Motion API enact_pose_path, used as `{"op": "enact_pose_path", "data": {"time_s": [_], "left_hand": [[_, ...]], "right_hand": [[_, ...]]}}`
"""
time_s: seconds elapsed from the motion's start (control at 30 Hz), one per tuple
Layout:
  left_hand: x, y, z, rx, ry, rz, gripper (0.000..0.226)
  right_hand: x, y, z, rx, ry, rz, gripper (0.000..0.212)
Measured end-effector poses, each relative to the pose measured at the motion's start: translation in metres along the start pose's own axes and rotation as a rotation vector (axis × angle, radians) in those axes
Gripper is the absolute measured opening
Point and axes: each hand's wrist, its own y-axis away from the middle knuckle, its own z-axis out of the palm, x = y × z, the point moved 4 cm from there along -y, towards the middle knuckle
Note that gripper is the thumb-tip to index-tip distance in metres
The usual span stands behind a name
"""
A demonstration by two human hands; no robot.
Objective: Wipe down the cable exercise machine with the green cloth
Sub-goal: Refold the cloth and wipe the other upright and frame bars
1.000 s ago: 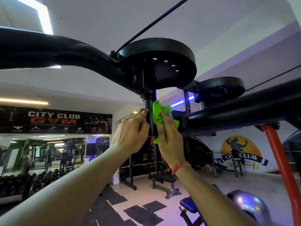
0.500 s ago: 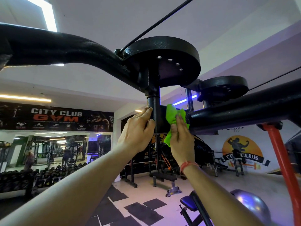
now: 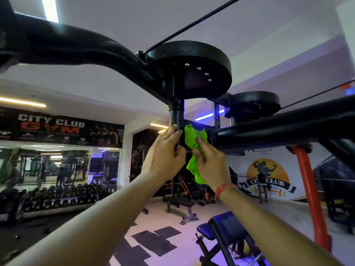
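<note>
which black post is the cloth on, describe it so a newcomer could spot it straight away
Find the large black disc overhead, where the curved black arm ends. A short vertical post drops from its underside to the horizontal black tube. The left hand grips that post, and the right hand presses the green cloth beside it; the smaller disc's posts go untouched.

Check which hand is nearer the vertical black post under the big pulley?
Left. The left hand grips the vertical post; the right hand holds the green cloth just beside it.
</note>
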Motion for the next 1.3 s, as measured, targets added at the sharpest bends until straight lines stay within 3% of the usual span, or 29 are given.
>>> {"op": "enact_pose_path", "data": {"time_s": [0.13,0.3,0.5,0.63,0.7,0.8,0.93,1.07,1.3], "left_hand": [[0.011,0.015,0.017,0.042,0.104,-0.024,0.053],[0.053,0.031,0.046,0.054,0.343,-0.001,0.047],[0.138,0.040,0.083,-0.029,0.732,-0.022,0.042],[0.193,0.042,0.105,-0.193,0.931,-0.060,0.037],[0.214,0.043,0.116,-0.227,0.954,-0.014,0.050],[0.235,0.043,0.128,-0.316,1.020,0.001,0.051],[0.248,0.044,0.138,-0.330,1.176,-0.109,0.051],[0.254,0.043,0.142,-0.283,1.262,-0.271,0.029],[0.262,0.046,0.151,-0.256,1.269,-0.314,0.036]], "right_hand": [[0.015,0.001,-0.047,-0.099,0.101,0.025,0.034],[0.011,0.016,-0.118,0.011,0.199,0.023,0.038],[-0.004,0.036,-0.221,0.028,0.784,-0.278,0.046],[0.011,0.052,-0.285,-0.090,1.066,-0.220,0.051],[0.022,0.064,-0.305,-0.177,1.140,-0.183,0.062],[0.029,0.088,-0.319,-0.318,1.182,-0.201,0.071],[0.031,0.076,-0.320,-0.436,1.138,-0.164,0.072],[0.030,0.044,-0.314,-0.529,1.023,-0.058,0.076],[0.022,0.119,-0.365,-0.780,1.065,-0.145,0.064]]}}
